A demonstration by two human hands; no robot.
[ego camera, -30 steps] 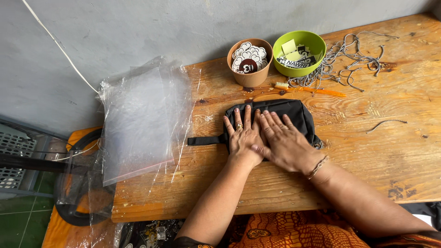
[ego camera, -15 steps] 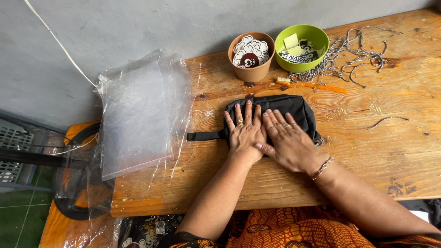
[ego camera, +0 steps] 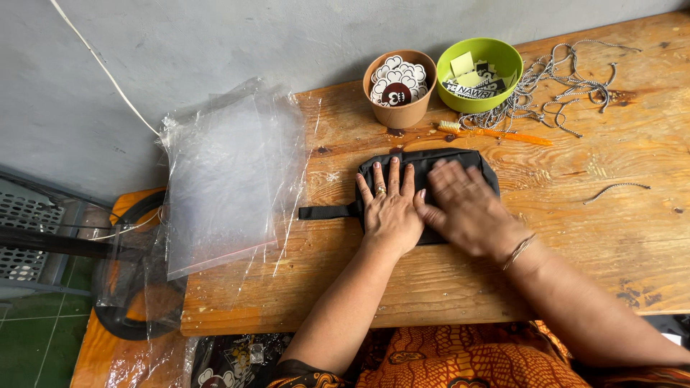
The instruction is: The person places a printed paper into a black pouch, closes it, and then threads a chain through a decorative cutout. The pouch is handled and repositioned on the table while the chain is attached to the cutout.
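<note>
Pressing flat with both palms, the left hand (ego camera: 392,212) and the right hand (ego camera: 467,208) are lying side by side with fingers spread on the black pouch (ego camera: 424,169), gripping nothing, the pouch sitting mid-table a little toward the far edge of the wooden table (ego camera: 575,237). To my eye the risk is the pouch sliding under that pressure toward the orange toothbrush (ego camera: 496,133) and brown cup (ego camera: 399,90) just beyond it, or its strap (ego camera: 327,212) catching the clear plastic bags (ego camera: 230,172) overhanging the left edge.
</note>
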